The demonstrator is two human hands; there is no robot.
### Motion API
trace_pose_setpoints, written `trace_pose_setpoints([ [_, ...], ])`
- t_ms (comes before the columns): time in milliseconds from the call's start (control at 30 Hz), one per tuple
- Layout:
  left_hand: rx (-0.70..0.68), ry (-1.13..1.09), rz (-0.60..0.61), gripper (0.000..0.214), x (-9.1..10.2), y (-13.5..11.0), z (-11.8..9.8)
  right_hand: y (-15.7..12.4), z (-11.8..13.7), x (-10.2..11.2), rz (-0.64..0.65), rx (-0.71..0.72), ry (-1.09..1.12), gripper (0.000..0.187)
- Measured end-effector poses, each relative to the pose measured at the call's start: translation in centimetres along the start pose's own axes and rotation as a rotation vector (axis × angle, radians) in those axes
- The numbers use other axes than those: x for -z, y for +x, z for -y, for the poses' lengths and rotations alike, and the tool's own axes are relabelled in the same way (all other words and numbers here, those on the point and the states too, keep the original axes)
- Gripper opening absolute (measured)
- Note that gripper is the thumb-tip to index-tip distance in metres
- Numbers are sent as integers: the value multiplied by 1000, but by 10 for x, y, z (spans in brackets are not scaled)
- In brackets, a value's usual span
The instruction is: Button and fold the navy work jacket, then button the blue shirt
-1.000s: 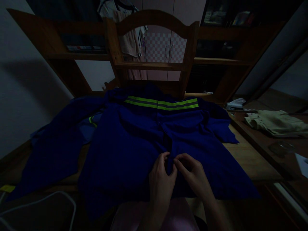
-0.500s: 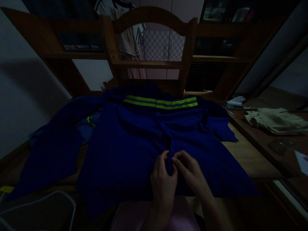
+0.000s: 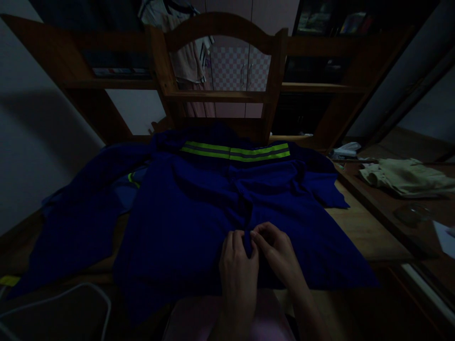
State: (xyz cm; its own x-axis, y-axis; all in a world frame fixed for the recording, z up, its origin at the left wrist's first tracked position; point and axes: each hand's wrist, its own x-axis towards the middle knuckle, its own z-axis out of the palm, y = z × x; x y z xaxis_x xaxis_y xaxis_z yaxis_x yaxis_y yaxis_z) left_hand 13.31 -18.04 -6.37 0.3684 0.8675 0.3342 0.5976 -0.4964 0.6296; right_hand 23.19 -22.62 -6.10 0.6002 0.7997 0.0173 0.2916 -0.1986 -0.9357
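Note:
A dark blue work shirt (image 3: pixel 170 227) with a yellow-green reflective stripe (image 3: pixel 209 150) across its chest lies spread over the wooden desk. Near its lower front edge, my left hand (image 3: pixel 239 263) has its fingers curled on the front placket. My right hand (image 3: pixel 275 248) pinches the same placket from the right, thumb and forefinger together at the fabric edge. The two hands almost meet there. Dim light and the fingers hide whether a button sits between them. Above the hands, the placket gapes slightly.
A wooden shelf frame (image 3: pixel 216 96) rises behind the shirt. To the right are a folded beige cloth (image 3: pixel 405 176), a glass dish (image 3: pixel 414 213) and white paper (image 3: pixel 444 239). Bare desk wood (image 3: pixel 359 232) shows beside the shirt. A pale curved tube (image 3: pixel 88 285) stands at lower left.
My left hand's fingers have curled in and shifted slightly left and down. My right hand has moved a little left, still pinching the placket. The shirt lies nearly as before.

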Motion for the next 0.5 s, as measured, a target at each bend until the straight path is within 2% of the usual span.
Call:
trace_pose_setpoints([
  [300, -3, 19, 8, 3, 0, 0, -2, 0, -1, 0, 6, -10, -3, 16],
  [500, -62, 7, -21, 3, -5, -2, 2, 0, 0, 0, 13, 0, 9, 18],
])
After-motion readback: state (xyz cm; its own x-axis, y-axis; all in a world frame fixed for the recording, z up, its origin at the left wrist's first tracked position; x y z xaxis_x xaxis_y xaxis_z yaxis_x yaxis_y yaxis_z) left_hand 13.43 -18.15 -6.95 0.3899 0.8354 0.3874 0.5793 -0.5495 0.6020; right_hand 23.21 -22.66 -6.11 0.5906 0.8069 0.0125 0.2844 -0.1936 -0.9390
